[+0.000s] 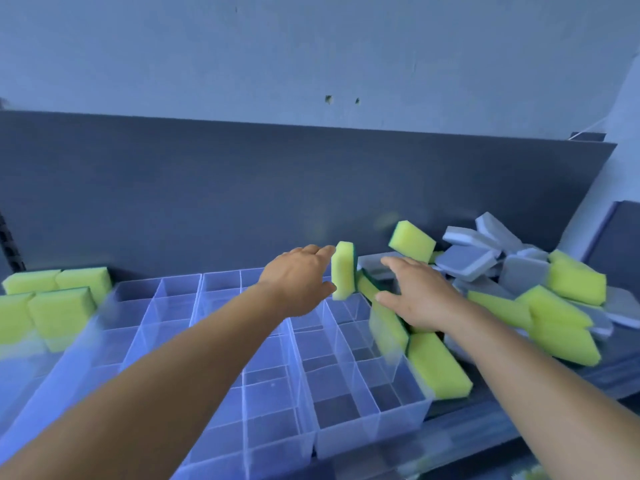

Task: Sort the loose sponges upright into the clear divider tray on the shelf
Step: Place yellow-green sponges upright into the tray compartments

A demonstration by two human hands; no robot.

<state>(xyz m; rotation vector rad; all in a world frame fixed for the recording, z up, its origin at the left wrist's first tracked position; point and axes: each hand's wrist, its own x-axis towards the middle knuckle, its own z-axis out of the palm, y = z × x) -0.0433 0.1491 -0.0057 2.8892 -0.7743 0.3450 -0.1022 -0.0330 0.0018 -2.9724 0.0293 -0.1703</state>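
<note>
My left hand [299, 278] pinches an upright yellow sponge with a green backing [343, 270] above the far right corner of the clear divider tray [346, 420]. My right hand [420, 294] hovers just right of it with straight fingers, over another yellow sponge [386, 325] that leans on the tray's right edge. Several yellow sponges [52, 306] stand upright in the tray's far left compartments. A loose heap of yellow sponges [568, 317] and grey sponges [465, 261] lies on the shelf to the right.
A dark back panel [277, 188] rises right behind the tray and the heap. One yellow sponge [438, 367] lies against the tray's right wall. The shelf's front edge [485, 427] runs below the tray. Most middle compartments hold nothing.
</note>
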